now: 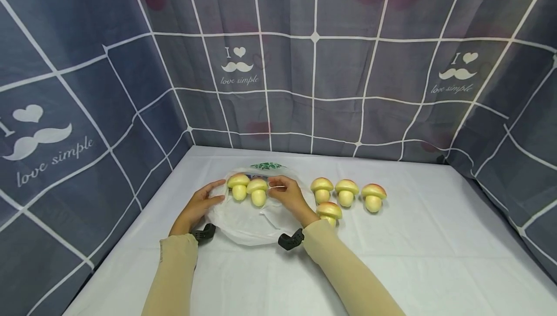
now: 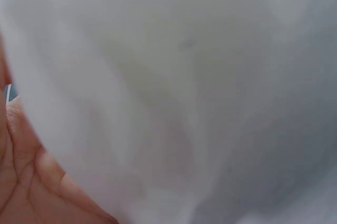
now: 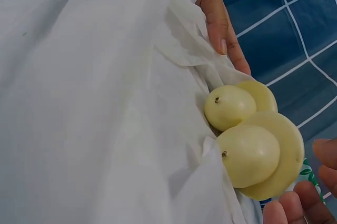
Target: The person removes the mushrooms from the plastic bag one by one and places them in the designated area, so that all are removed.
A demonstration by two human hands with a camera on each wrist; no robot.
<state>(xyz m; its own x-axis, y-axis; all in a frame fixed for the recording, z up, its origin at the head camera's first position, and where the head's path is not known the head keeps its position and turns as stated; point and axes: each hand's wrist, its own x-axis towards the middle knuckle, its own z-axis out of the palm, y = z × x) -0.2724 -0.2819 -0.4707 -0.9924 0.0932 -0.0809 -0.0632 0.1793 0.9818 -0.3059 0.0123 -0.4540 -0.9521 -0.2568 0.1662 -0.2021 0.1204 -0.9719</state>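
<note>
A crumpled white plastic bag (image 1: 243,224) with green print lies on the table. Two toy mushrooms (image 1: 257,192) with yellow stems and tan-yellow caps sit side by side at its mouth. My left hand (image 1: 203,205) holds the bag's left side, thumb and fingers at its rim; in the left wrist view the white film hides most of that hand. Close by the right-hand mushroom (image 3: 253,153), my right hand (image 1: 289,195) has its fingers loosely bent and apart. In the right wrist view a gap shows between its fingertips (image 3: 289,205) and the cap.
Several more toy mushrooms (image 1: 346,192) stand to the right of the bag, one (image 1: 329,211) beside my right wrist. A white cloth covers the table (image 1: 413,258). Dark checked curtains (image 1: 287,64) close off the back and sides. Each wrist wears a black device (image 1: 290,240).
</note>
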